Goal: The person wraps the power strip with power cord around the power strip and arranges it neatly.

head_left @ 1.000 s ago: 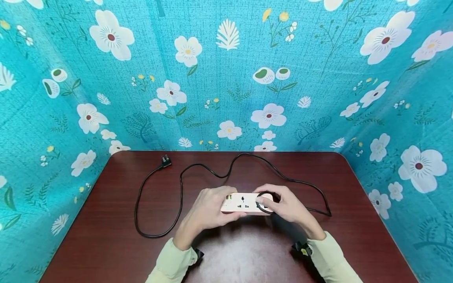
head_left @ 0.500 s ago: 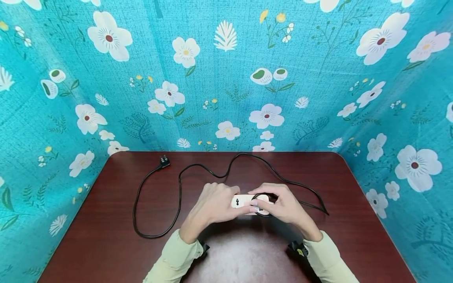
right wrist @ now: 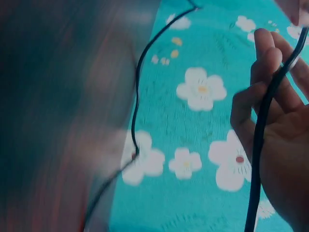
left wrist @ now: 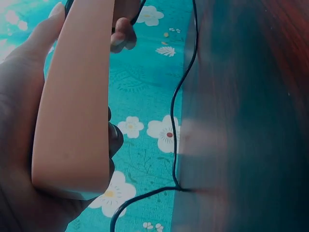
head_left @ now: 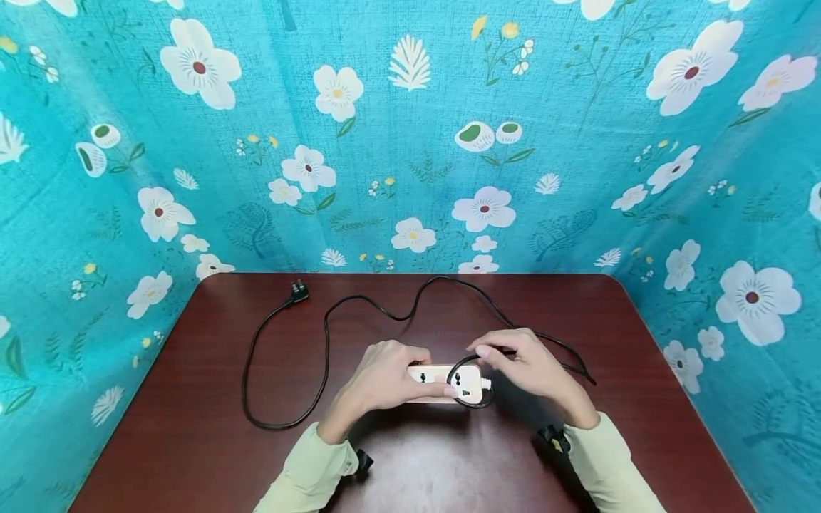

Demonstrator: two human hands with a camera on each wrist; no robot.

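The power strip [head_left: 439, 372] is being gripped by the left hand [head_left: 393, 374], its cable [head_left: 327, 342] by the right hand [head_left: 532, 363]; snug winding is seemingly being demanded (plug [head_left: 299, 292] near the tabletop's [head_left: 192, 399] far-left corner).

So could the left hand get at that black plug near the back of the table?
Probably, if the left hand lets go of the power strip it is gripping. Only black cord lying on the table appears to be between that hand and the plug.
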